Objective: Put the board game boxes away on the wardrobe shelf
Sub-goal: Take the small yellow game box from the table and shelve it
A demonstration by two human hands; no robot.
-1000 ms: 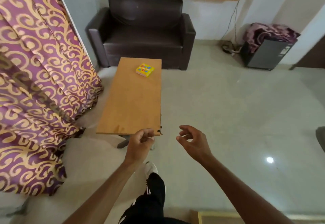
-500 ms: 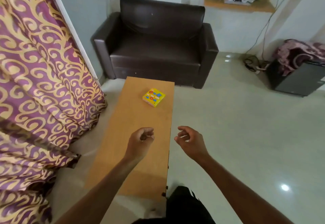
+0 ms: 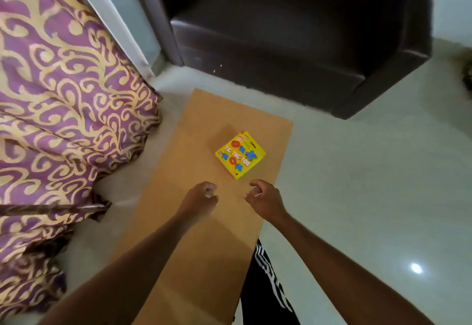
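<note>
A small yellow tic-tac-toe game box (image 3: 240, 154) lies flat on the far half of a low wooden table (image 3: 194, 260). My left hand (image 3: 200, 200) hovers over the table just short of the box, fingers curled loosely inward with nothing in them. My right hand (image 3: 264, 199) is beside it near the table's right edge, fingers half curled and apart, holding nothing. Both hands are a short way from the box and do not touch it. No wardrobe or shelf is in view.
A dark leather sofa (image 3: 293, 33) stands just beyond the table's far end. A purple and gold patterned curtain (image 3: 58, 120) hangs and bunches at the left. Pale tiled floor (image 3: 370, 184) spreads to the right. My leg in black striped trousers (image 3: 265, 286) is at the table's right side.
I have moved forward along the table and the view has tipped down. The box is now much closer, just ahead of both hands. The hands keep the same loosely curled pose.
</note>
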